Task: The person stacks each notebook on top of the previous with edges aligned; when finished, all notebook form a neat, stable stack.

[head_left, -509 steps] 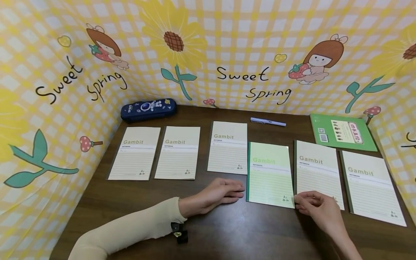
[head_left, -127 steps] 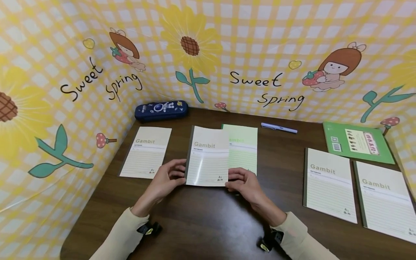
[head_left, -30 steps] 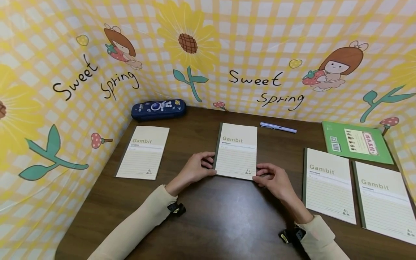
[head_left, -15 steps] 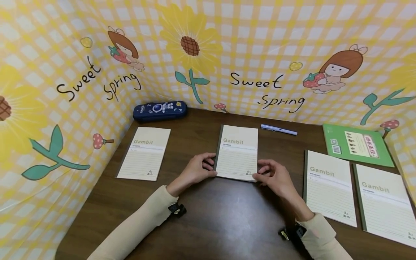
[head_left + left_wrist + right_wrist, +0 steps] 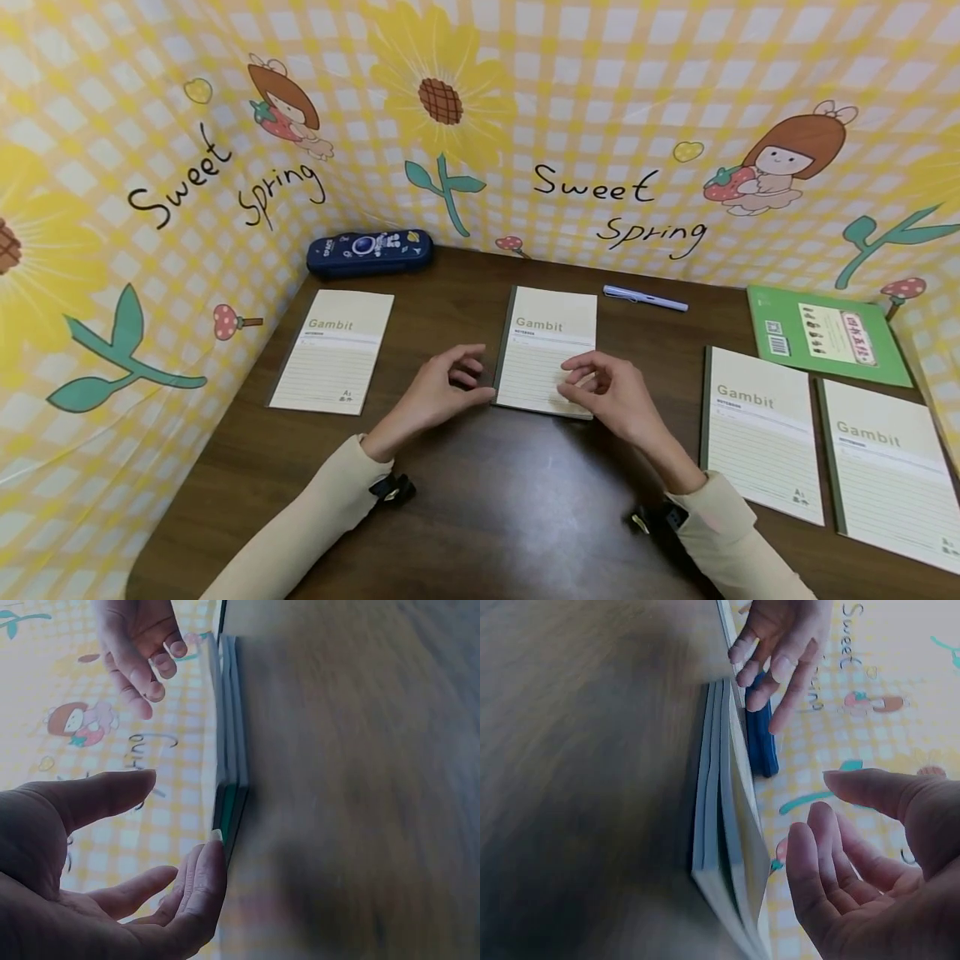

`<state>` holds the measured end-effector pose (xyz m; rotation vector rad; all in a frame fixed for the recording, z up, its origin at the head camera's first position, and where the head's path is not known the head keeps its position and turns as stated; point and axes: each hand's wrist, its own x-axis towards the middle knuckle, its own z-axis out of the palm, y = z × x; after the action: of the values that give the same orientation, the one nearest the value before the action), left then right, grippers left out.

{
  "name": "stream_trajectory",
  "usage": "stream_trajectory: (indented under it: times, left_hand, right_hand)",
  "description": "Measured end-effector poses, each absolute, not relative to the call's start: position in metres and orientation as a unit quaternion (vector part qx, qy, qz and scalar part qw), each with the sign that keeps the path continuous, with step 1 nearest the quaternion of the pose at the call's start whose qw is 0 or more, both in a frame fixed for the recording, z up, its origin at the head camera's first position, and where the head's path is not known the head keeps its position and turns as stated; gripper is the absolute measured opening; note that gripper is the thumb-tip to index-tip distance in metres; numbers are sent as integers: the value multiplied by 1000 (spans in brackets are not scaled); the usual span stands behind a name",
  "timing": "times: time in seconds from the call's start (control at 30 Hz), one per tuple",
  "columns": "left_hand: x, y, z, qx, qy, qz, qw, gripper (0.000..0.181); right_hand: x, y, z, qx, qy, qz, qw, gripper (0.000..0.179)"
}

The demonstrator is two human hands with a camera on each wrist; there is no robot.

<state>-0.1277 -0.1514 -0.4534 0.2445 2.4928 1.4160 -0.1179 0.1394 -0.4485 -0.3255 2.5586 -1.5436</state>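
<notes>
A stack of cream-covered Gambit notebooks (image 5: 543,342) lies on the table in the middle of the head view. In the left wrist view the stack (image 5: 231,712) shows from its edge, with a green spine between grey ones. My left hand (image 5: 438,390) is beside the stack's spine side, fingers relaxed and apart from the thumb. Over the lower right corner of the top cover hovers my right hand (image 5: 617,398), fingers loosely bent with nothing between them. In the right wrist view the top notebook's cover (image 5: 746,832) lifts slightly from the rest.
One more cream notebook (image 5: 330,354) lies to the left. Two others, a nearer one (image 5: 761,433) and a far-right one (image 5: 888,467), lie at the right. Behind are a navy pencil case (image 5: 370,252), a lilac pen (image 5: 645,298) and a green book (image 5: 828,333).
Notebooks once laid out separately, including the green one, are now stacked in the middle. Both hands carried a cream one rightward onto the green, squared the edges, then let go; the right hand rose.
</notes>
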Motion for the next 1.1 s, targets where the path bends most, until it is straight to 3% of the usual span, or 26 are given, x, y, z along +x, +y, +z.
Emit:
stream_trajectory:
  times: [0.53,1.1]
  left_hand:
    - [-105,-228,-442,65,906,416,44,64]
    - [-74,-300,-443,6,966,253,-49,55]
  right_hand:
    - [-120,63,-449,-307,838,-436,113,20]
    - [-117,-15,-454,-465,841,-242,135,46]
